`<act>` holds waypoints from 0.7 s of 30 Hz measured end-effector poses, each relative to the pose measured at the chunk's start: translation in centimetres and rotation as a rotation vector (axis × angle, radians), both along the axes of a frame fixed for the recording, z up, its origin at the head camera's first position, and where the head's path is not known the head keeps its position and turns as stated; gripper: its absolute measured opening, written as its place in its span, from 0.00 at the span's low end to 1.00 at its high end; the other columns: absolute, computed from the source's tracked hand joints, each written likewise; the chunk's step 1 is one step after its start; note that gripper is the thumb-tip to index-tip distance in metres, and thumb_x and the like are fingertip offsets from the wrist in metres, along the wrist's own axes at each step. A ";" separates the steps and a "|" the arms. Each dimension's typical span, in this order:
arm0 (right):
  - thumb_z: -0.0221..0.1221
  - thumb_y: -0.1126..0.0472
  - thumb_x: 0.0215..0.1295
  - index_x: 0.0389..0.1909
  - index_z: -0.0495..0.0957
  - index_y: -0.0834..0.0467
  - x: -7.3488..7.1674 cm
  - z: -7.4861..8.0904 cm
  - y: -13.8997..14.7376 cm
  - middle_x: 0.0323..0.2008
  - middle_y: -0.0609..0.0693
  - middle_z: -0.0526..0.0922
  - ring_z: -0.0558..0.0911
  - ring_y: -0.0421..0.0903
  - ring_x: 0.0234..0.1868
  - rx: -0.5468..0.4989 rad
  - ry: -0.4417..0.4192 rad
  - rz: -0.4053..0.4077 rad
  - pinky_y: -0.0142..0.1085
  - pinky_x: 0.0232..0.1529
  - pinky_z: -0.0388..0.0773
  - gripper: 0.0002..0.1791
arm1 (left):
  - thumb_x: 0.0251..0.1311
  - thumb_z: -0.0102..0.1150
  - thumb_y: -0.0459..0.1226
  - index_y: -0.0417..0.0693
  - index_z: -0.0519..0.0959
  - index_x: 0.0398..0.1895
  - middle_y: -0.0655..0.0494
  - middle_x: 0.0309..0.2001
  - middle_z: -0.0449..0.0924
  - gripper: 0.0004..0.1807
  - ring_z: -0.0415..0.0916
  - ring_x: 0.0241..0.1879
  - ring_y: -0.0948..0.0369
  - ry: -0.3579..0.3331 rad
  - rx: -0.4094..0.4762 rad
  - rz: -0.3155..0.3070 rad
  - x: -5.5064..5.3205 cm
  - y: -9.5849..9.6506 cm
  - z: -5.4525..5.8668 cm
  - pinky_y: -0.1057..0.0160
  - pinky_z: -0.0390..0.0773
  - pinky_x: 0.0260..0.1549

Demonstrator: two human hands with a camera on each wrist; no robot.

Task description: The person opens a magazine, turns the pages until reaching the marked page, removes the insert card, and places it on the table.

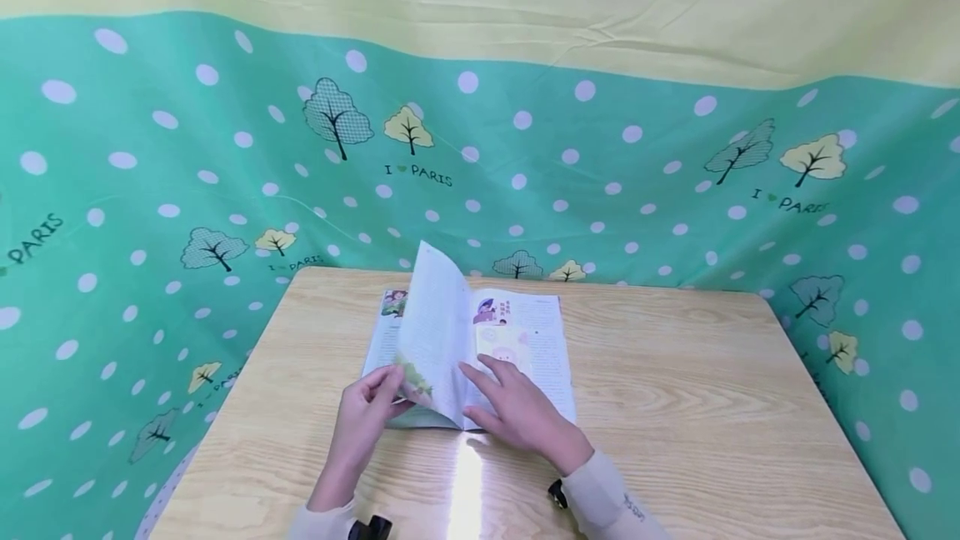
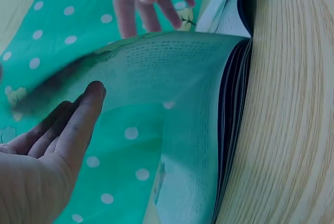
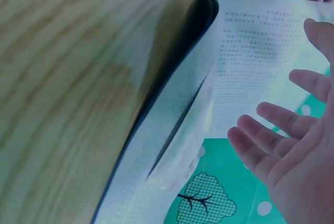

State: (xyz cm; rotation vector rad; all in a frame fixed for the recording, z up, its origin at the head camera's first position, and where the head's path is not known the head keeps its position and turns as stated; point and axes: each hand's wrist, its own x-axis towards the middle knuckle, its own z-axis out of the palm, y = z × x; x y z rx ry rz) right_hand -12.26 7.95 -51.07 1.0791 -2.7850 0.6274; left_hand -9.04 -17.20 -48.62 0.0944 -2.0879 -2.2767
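Observation:
An open magazine [image 1: 551, 357] with printed text and coloured pictures lies on the table. One page [image 1: 435, 323] stands raised and bowed over the left half, a green illustration at its lower corner. My left hand [image 1: 366, 411] pinches that page near its lower outer edge, thumb and fingers close together. In the left wrist view, the left fingers [image 2: 78, 125] lie against the page [image 2: 172, 59]. My right hand [image 1: 517, 411] is over the lower right page, fingers spread. The right wrist view shows those fingers [image 3: 271, 143] loosely extended, holding nothing.
The magazine is on a light wood table [image 1: 675, 407] that extends on both sides. A green dotted cloth [image 1: 525, 165] with printed trees hangs behind and beside it. Dark devices [image 1: 370, 527] sit at the cuffs.

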 end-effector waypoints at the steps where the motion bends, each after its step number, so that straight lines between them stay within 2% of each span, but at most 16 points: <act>1: 0.53 0.40 0.74 0.76 0.60 0.49 0.1 0.0 0.1 0.71 0.61 0.65 0.69 0.58 0.67 0.005 -0.010 -0.005 0.52 0.66 0.72 0.35 | 0.72 0.58 0.39 0.22 0.77 0.46 0.38 0.40 0.83 0.21 0.85 0.40 0.54 -0.021 -0.019 0.025 0.0 -0.2 0.0 0.56 0.86 0.44; 4: 0.52 0.40 0.74 0.76 0.60 0.49 0.2 -0.1 0.5 0.71 0.60 0.64 0.67 0.57 0.69 0.027 -0.044 -0.026 0.52 0.68 0.70 0.35 | 0.68 0.63 0.42 0.26 0.79 0.42 0.42 0.31 0.84 0.21 0.86 0.37 0.55 -0.090 -0.084 0.087 0.0 -1.0 -0.2 0.59 0.87 0.42; 7: 0.52 0.40 0.74 0.76 0.61 0.50 0.4 -0.2 1.1 0.71 0.59 0.65 0.67 0.56 0.69 0.042 -0.067 -0.051 0.51 0.69 0.69 0.35 | 0.66 0.65 0.40 0.31 0.82 0.45 0.45 0.27 0.84 0.17 0.86 0.31 0.58 -0.151 -0.158 0.134 0.1 -1.9 -0.6 0.61 0.88 0.39; 10: 0.53 0.41 0.74 0.75 0.63 0.52 0.6 -0.3 1.9 0.71 0.58 0.66 0.67 0.55 0.69 0.034 -0.092 -0.083 0.51 0.69 0.69 0.34 | 0.67 0.63 0.35 0.32 0.80 0.51 0.43 0.35 0.86 0.15 0.86 0.32 0.59 -0.187 -0.203 0.154 0.2 -2.8 -1.0 0.62 0.87 0.39; 14: 0.56 0.43 0.73 0.72 0.66 0.54 0.8 -0.2 3.2 0.68 0.56 0.70 0.70 0.55 0.67 -0.018 -0.119 -0.138 0.50 0.67 0.71 0.33 | 0.67 0.61 0.32 0.29 0.75 0.59 0.35 0.48 0.83 0.21 0.86 0.40 0.57 -0.216 -0.212 0.166 0.3 -3.9 -1.5 0.65 0.86 0.42; 21: 0.58 0.48 0.73 0.68 0.71 0.56 0.5 -0.4 5.5 0.63 0.54 0.75 0.73 0.52 0.65 -0.094 -0.121 -0.220 0.47 0.67 0.72 0.28 | 0.66 0.64 0.34 0.26 0.71 0.62 0.32 0.51 0.81 0.26 0.87 0.39 0.56 -0.252 -0.249 0.180 0.4 -5.3 -1.9 0.66 0.86 0.40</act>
